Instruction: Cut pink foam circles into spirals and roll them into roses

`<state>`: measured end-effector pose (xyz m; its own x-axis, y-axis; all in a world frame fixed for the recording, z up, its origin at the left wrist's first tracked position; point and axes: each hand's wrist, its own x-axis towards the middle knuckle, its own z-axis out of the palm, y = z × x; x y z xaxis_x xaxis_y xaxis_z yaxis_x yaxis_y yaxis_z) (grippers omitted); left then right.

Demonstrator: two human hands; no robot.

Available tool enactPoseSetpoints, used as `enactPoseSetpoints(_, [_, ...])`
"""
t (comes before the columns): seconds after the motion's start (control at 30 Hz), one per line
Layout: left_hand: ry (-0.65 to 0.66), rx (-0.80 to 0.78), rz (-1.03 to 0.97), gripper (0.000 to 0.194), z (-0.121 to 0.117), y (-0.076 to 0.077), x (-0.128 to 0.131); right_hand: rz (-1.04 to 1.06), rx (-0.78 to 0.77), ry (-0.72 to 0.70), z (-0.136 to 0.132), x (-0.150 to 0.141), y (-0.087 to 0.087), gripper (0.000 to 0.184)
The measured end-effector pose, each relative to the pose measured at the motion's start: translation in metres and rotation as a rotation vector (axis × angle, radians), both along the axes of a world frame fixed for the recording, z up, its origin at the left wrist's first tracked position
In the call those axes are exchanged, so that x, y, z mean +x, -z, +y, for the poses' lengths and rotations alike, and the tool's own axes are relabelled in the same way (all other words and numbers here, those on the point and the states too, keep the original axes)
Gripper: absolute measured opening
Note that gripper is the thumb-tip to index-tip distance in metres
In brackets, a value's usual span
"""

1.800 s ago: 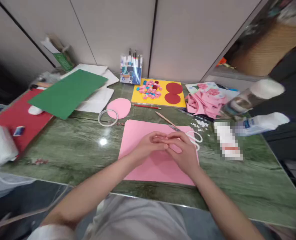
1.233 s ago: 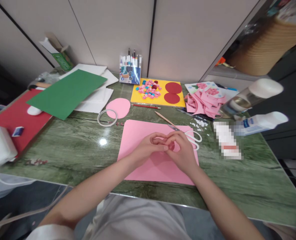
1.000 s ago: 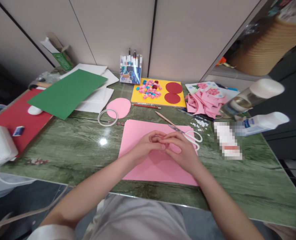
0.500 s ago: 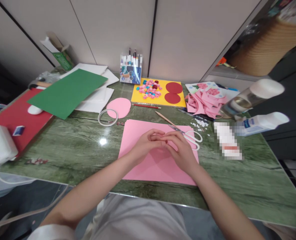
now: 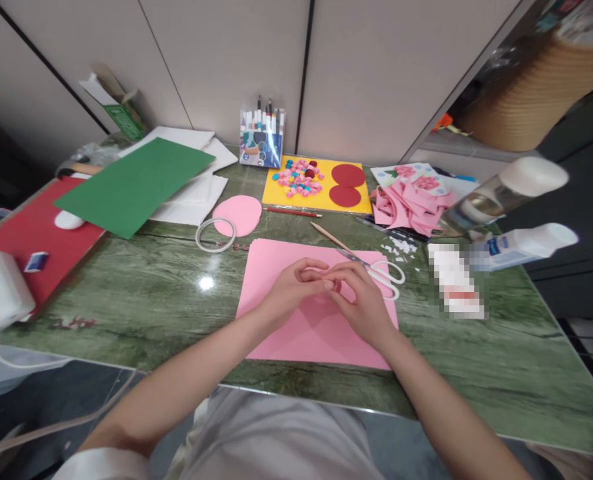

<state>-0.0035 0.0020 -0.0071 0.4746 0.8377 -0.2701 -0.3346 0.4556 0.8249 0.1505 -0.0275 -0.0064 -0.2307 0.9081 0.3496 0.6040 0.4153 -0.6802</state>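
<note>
Both hands meet over a stack of pink paper. My left hand is closed, its thumb and fingertips pressed together against those of the other hand. My right hand is closed in a pinch at the same spot. Whatever lies between the fingertips is too small and hidden to make out. White-handled scissors rest at the paper's upper right, beside my right hand. A plain wooden pencil lies just behind the stack.
Behind are a yellow sheet bearing small coloured paper balls and two red circles, and a marker pack. Pink scraps and bottles stand right. Left lie a tape ring, pink discs, and green paper.
The fingertips have shifted very slightly against each other. Both hands stay in the same place, and the things on the table have not moved.
</note>
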Motion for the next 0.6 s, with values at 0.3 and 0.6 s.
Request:
enactPoseSetpoints(0.3, [0.016, -0.022, 0.043, 0.036, 0.0009, -0.0057, 0.0004, -0.026, -0.06, -0.124, -0.0004, 0.0045, -0.003, 0.025])
enactPoseSetpoints(0.6, [0.03, 0.027, 0.059, 0.034, -0.0002, -0.0024, -0.0034, 0.014, 0.052, 0.071, -0.0009, 0.0029, -0.0031, 0.009])
